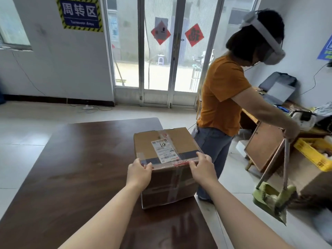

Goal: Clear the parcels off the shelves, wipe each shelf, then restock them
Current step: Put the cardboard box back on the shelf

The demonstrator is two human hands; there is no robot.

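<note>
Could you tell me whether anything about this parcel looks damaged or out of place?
Yes. The cardboard box sits at the right edge of the dark table, its near right corner about at the rim. Its near face looks creased, with wrinkled tape. The left hand and right hand hold its top edge.

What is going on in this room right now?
A person grips the near top edge of a taped box with the left hand and the right hand. The box stands on a dark table, near its right edge. Beside it, a second person holds a broom and a dustpan.
</note>
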